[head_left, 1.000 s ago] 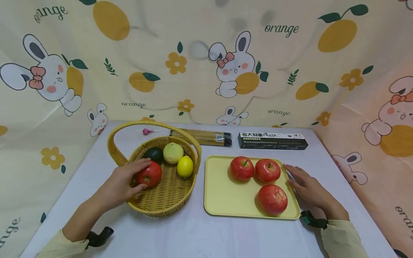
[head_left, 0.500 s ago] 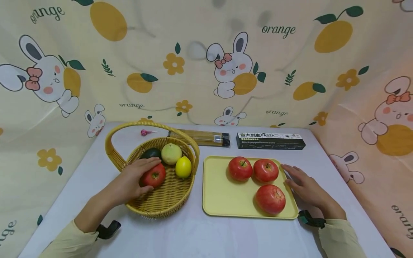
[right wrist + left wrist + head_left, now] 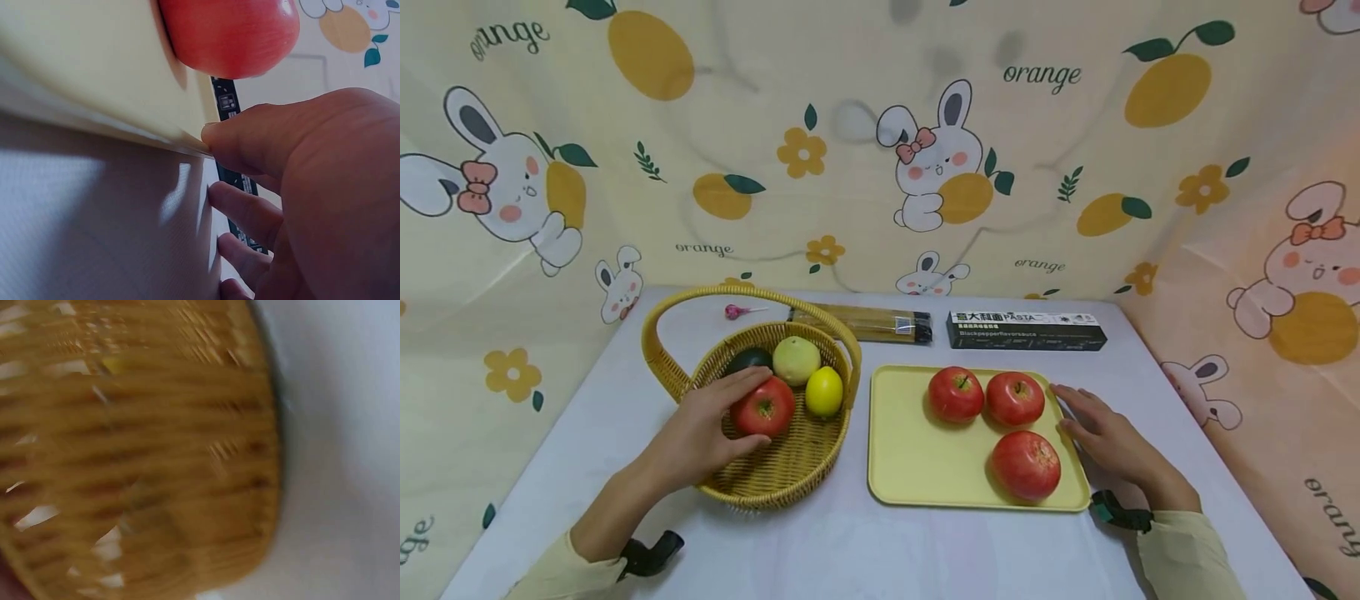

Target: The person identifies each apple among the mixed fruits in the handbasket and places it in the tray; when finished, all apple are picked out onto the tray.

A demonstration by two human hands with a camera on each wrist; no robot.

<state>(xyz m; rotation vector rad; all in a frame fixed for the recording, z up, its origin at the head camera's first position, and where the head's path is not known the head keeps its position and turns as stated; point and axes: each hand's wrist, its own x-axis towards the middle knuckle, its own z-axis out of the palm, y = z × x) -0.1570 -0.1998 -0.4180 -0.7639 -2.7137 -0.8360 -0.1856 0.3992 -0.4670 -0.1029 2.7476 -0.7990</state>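
Note:
My left hand (image 3: 703, 429) reaches over the near-left rim of the yellow wicker basket (image 3: 775, 492) and grips a red apple (image 3: 764, 408) inside it, fingers over its far side and thumb in front. The left wrist view is blurred and filled by the weave of the basket (image 3: 187, 444). At the pale yellow tray (image 3: 925, 467), my right hand (image 3: 1112, 433) rests along the right edge. Up close, its thumb touches the tray's rim (image 3: 144, 128) while the other fingers lie loosely below. On the tray lie three red apples: a left one (image 3: 956, 394), a middle one (image 3: 1015, 398) and a near one (image 3: 1026, 465).
Beside the held apple, the basket holds a dark green fruit (image 3: 749, 361), a pale green round fruit (image 3: 797, 361) and a lemon (image 3: 824, 392). Behind stand a pasta box (image 3: 1026, 332), a pack of noodles (image 3: 872, 323) and a small pink-headed stick (image 3: 733, 312).
My left hand has shifted to the right inside the basket, carrying the apple toward the basket's middle. The right hand stays at the tray's edge. The head view has shifted slightly.

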